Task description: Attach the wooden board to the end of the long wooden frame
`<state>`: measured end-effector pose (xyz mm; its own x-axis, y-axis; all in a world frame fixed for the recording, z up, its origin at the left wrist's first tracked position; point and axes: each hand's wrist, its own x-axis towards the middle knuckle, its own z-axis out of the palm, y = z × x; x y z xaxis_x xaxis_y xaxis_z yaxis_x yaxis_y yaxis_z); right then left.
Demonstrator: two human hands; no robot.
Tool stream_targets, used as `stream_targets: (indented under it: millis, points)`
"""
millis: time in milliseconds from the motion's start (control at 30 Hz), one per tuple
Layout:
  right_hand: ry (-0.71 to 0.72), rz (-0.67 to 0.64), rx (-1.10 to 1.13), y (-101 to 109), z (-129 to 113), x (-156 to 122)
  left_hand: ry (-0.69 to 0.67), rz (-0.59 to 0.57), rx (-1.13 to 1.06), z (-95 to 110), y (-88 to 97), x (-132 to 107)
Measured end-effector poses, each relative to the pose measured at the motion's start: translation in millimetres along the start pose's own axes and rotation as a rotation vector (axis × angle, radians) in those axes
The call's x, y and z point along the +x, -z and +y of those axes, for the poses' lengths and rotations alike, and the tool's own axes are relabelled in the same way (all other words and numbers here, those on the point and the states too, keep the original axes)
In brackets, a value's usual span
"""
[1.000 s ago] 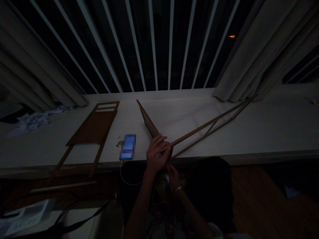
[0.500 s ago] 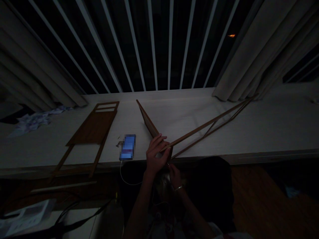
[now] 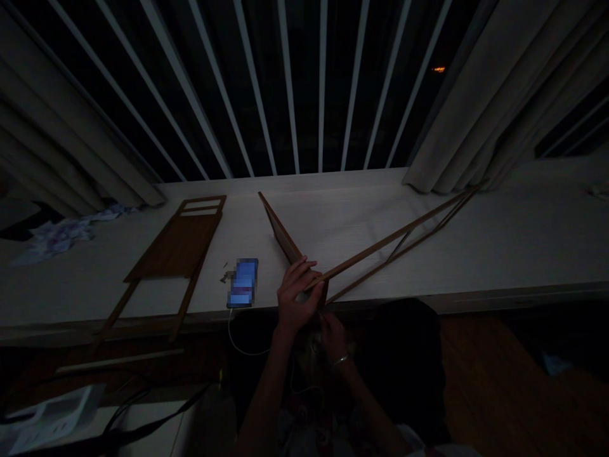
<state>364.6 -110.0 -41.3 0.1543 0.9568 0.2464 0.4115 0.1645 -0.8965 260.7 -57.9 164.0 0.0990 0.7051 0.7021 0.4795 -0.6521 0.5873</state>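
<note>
My left hand [image 3: 299, 295] is wrapped round the corner where a wooden panel [image 3: 280, 231] and a long wooden frame [image 3: 380, 245] meet. The panel slants up to the left and the frame reaches far to the right across the white sill. Just below that corner, my right hand [image 3: 334, 335] has its fingers pinched close against the wood; what they hold is too small and dark to make out. A bracelet [image 3: 340, 360] is on the right wrist. Left of my hands lies a lit phone [image 3: 243, 284], with small dark pieces [image 3: 226, 277] beside it.
A flat wooden piece with slats and legs [image 3: 174, 247] lies on the white sill [image 3: 476, 247] at left, its legs over the edge. A white cable [image 3: 238, 346] runs from the phone. Window bars [image 3: 321, 95] and curtains [image 3: 476, 120] stand behind. A plastic box [image 3: 57, 419] is lower left.
The whole view has shifted slightly. My right fingers have turned a little at the corner; my left hand keeps its grip on the wood.
</note>
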Motion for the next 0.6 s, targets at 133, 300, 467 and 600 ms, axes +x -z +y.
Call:
stream_targets:
  millis: [133,300,467,600]
  points:
    - [-0.027,0.063,0.007,6.6,-11.4,1.2,0.000,0.005,0.005,-0.1,0.0,0.1]
    - [-0.093,0.087,0.033,4.6,-13.4,-1.2,-0.001,0.006,0.011,-0.1,0.2,0.1]
    - [-0.103,0.079,0.026,1.0,-13.4,-1.6,0.004,0.003,0.000,0.0,-0.2,0.0]
    - [-0.106,0.082,0.014,0.4,-15.3,-1.1,0.007,0.004,-0.004,0.3,-0.7,-0.3]
